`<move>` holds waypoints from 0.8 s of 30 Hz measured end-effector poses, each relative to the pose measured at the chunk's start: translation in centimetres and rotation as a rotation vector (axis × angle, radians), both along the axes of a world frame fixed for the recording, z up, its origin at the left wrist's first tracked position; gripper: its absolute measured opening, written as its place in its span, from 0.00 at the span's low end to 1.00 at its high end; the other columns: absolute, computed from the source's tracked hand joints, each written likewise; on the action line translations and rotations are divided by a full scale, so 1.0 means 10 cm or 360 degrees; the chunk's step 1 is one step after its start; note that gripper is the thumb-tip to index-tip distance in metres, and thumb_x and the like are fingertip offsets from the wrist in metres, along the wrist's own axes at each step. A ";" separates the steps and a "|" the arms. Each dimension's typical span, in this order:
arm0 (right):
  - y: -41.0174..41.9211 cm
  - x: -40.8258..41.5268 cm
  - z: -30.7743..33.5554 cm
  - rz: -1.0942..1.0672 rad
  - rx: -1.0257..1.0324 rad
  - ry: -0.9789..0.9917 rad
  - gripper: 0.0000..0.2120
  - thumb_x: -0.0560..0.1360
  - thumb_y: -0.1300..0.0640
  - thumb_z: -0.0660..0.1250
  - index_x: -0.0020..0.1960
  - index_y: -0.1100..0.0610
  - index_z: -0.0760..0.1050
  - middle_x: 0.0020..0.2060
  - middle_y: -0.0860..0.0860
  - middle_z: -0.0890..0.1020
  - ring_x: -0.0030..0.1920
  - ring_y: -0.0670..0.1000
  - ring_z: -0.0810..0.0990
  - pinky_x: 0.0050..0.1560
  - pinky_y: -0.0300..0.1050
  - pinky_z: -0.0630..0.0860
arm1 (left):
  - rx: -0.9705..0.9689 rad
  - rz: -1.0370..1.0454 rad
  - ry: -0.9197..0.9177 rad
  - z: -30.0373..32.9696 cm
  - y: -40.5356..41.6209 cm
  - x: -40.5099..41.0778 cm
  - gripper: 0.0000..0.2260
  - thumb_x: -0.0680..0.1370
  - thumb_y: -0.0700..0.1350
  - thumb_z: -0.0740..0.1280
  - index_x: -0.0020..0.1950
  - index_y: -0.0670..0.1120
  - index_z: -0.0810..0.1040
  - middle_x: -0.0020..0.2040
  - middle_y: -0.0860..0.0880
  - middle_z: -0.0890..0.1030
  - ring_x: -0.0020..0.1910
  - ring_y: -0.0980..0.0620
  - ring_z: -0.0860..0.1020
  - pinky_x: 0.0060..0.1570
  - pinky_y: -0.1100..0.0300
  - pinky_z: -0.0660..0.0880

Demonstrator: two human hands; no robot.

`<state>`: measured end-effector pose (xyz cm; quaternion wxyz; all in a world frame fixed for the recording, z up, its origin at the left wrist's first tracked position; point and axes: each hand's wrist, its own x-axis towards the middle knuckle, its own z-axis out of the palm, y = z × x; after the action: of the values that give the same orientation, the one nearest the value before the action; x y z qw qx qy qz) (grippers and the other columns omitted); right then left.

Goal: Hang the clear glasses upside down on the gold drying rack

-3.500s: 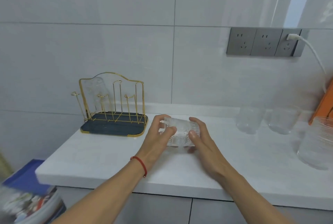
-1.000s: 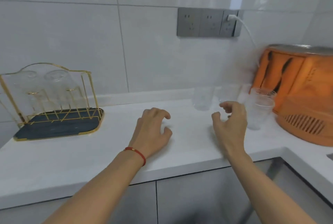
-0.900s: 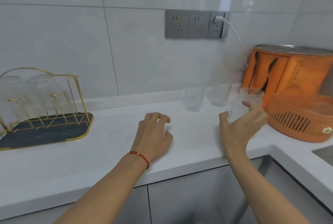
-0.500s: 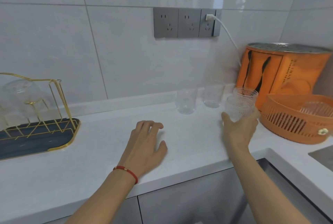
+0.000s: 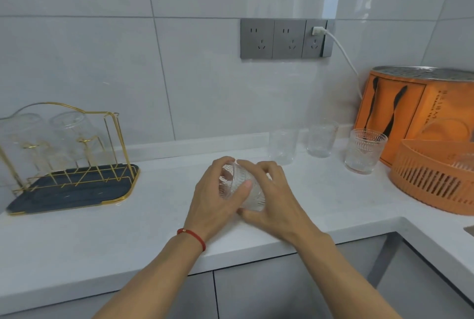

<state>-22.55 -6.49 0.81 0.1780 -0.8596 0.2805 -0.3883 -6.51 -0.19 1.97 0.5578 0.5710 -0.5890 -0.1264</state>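
Note:
Both hands hold one clear patterned glass [image 5: 239, 186] tilted on its side above the middle of the white counter [image 5: 154, 218]. My left hand [image 5: 218, 198] grips its left side and my right hand [image 5: 272, 198] wraps its right side. The gold drying rack [image 5: 74, 164] with a dark tray stands at the far left; two clear glasses [image 5: 69, 128] hang upside down on it. Three more clear glasses stand upright near the back wall: one [image 5: 283, 145], another [image 5: 320, 139], and a patterned one [image 5: 364, 150].
An orange slatted basket [image 5: 433, 177] and an orange box [image 5: 415, 103] with a metal lid crowd the right end of the counter. A grey socket strip [image 5: 284, 39] with a white cable is on the tiled wall. The counter's front edge runs below my wrists.
My right hand took a patterned glass from the right side and brought it left to the counter's middle. My left hand lifted off the counter and joined it on the glass.

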 end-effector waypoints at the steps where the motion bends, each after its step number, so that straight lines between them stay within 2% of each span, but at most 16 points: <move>1: 0.01 0.01 0.02 0.0026 0.0155 -0.0069 0.43 0.68 0.38 0.76 0.78 0.34 0.59 0.63 0.42 0.68 0.68 0.40 0.69 0.64 0.33 0.71 | -0.0004 0.0016 0.0154 0.02 0.03 0.01 0.20 0.71 0.62 0.71 0.62 0.61 0.74 0.53 0.53 0.81 0.48 0.53 0.81 0.45 0.60 0.79; 2: 0.02 0.01 0.03 0.0069 0.0352 -0.0144 0.42 0.69 0.34 0.74 0.77 0.32 0.58 0.66 0.40 0.70 0.69 0.38 0.70 0.66 0.34 0.71 | -0.0001 0.0013 0.0312 0.03 0.07 0.03 0.20 0.71 0.61 0.72 0.60 0.60 0.75 0.52 0.51 0.82 0.46 0.51 0.82 0.41 0.58 0.80; 4: 0.05 0.05 0.05 0.0288 0.0811 -0.0370 0.32 0.75 0.29 0.66 0.76 0.29 0.60 0.65 0.36 0.78 0.66 0.42 0.78 0.68 0.47 0.74 | 0.0010 -0.0019 0.0539 0.06 0.14 0.11 0.20 0.71 0.60 0.72 0.61 0.58 0.75 0.53 0.46 0.81 0.46 0.45 0.83 0.36 0.54 0.82; 6: 0.08 0.18 0.07 0.0465 0.1212 -0.0638 0.24 0.79 0.33 0.63 0.74 0.32 0.67 0.62 0.43 0.82 0.57 0.56 0.86 0.61 0.58 0.81 | 0.0006 -0.0057 0.0579 0.11 0.21 0.22 0.22 0.71 0.60 0.72 0.63 0.57 0.75 0.55 0.44 0.80 0.48 0.46 0.83 0.37 0.57 0.81; 7: 0.10 0.26 0.09 0.0514 0.1353 -0.0752 0.21 0.80 0.36 0.64 0.72 0.36 0.71 0.62 0.49 0.83 0.54 0.61 0.87 0.56 0.60 0.83 | 0.0015 -0.0067 0.0553 0.14 0.26 0.29 0.23 0.71 0.61 0.71 0.64 0.58 0.75 0.57 0.45 0.79 0.49 0.49 0.83 0.38 0.61 0.80; 9: 0.15 0.44 0.13 0.0573 0.1503 -0.0891 0.18 0.80 0.44 0.68 0.69 0.45 0.77 0.60 0.54 0.84 0.53 0.62 0.87 0.52 0.59 0.84 | 0.0088 -0.0035 0.0429 0.19 0.37 0.47 0.22 0.73 0.62 0.69 0.66 0.62 0.74 0.59 0.49 0.78 0.51 0.54 0.82 0.43 0.65 0.79; 10: 0.18 0.52 0.14 0.0570 0.1517 -0.0922 0.16 0.80 0.46 0.69 0.67 0.47 0.79 0.58 0.55 0.86 0.54 0.59 0.87 0.51 0.58 0.85 | 0.0115 0.0023 0.0354 0.20 0.44 0.59 0.21 0.74 0.63 0.66 0.66 0.64 0.74 0.59 0.52 0.78 0.52 0.55 0.81 0.46 0.66 0.78; 12: 0.18 0.67 0.17 0.0456 0.1374 -0.0908 0.13 0.81 0.49 0.70 0.65 0.44 0.80 0.57 0.56 0.86 0.51 0.53 0.88 0.51 0.53 0.85 | 0.0117 0.0232 0.0186 0.20 0.60 0.91 0.17 0.76 0.62 0.63 0.64 0.64 0.76 0.57 0.56 0.79 0.55 0.57 0.78 0.52 0.65 0.75; 13: 0.17 0.74 0.20 0.0365 0.1240 -0.0874 0.12 0.81 0.49 0.70 0.64 0.40 0.79 0.57 0.55 0.84 0.50 0.50 0.88 0.50 0.49 0.86 | 0.0145 0.0416 0.0016 0.17 0.67 1.11 0.15 0.77 0.59 0.63 0.62 0.61 0.79 0.56 0.55 0.80 0.57 0.55 0.77 0.54 0.61 0.74; 15: 0.10 0.90 0.32 0.0255 0.1004 -0.0838 0.14 0.81 0.49 0.70 0.64 0.36 0.78 0.60 0.52 0.80 0.50 0.44 0.87 0.48 0.41 0.85 | 0.0399 0.0845 -0.0571 0.08 0.81 1.44 0.14 0.78 0.54 0.65 0.61 0.53 0.80 0.58 0.52 0.79 0.62 0.48 0.73 0.59 0.51 0.72; 16: 0.06 1.00 0.41 0.0236 0.0934 -0.0855 0.15 0.80 0.49 0.70 0.64 0.36 0.77 0.62 0.51 0.78 0.53 0.42 0.85 0.49 0.40 0.85 | 0.0568 0.1001 -0.0793 0.01 0.85 1.54 0.15 0.78 0.53 0.65 0.63 0.51 0.79 0.61 0.50 0.77 0.65 0.47 0.70 0.61 0.49 0.69; 17: 0.01 1.13 0.50 0.0226 0.0892 -0.0887 0.15 0.80 0.50 0.70 0.65 0.36 0.77 0.62 0.49 0.76 0.57 0.41 0.82 0.50 0.41 0.85 | 0.0687 0.1087 -0.0892 -0.06 0.88 1.59 0.18 0.78 0.54 0.64 0.67 0.51 0.76 0.65 0.49 0.74 0.68 0.46 0.66 0.64 0.48 0.67; 19: -0.10 1.39 0.74 0.0205 0.0848 -0.0936 0.16 0.80 0.50 0.70 0.66 0.39 0.76 0.63 0.47 0.75 0.64 0.43 0.76 0.53 0.46 0.85 | 0.0746 0.1110 -0.0938 -0.15 0.88 1.59 0.23 0.78 0.57 0.61 0.71 0.51 0.71 0.68 0.47 0.70 0.70 0.45 0.62 0.66 0.46 0.66; 22: -0.31 1.79 1.15 0.0222 0.0749 -0.0822 0.18 0.78 0.50 0.70 0.67 0.39 0.75 0.65 0.48 0.75 0.67 0.52 0.76 0.58 0.53 0.83 | 0.0732 0.1072 -0.1017 -0.20 0.82 1.58 0.21 0.78 0.57 0.59 0.68 0.51 0.70 0.61 0.48 0.70 0.62 0.46 0.66 0.60 0.49 0.69; 24: -0.42 2.01 1.41 0.0242 0.0643 -0.0685 0.20 0.77 0.49 0.71 0.67 0.39 0.74 0.65 0.49 0.76 0.66 0.53 0.77 0.62 0.57 0.80 | 0.0774 0.1073 -0.0977 -0.17 0.81 1.59 0.19 0.78 0.57 0.58 0.66 0.51 0.71 0.57 0.50 0.71 0.57 0.48 0.68 0.57 0.52 0.70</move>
<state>-2.42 -10.70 14.87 0.4291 -0.7233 0.2427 -0.4835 9.42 7.89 0.30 0.2202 0.8531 -0.4623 0.1004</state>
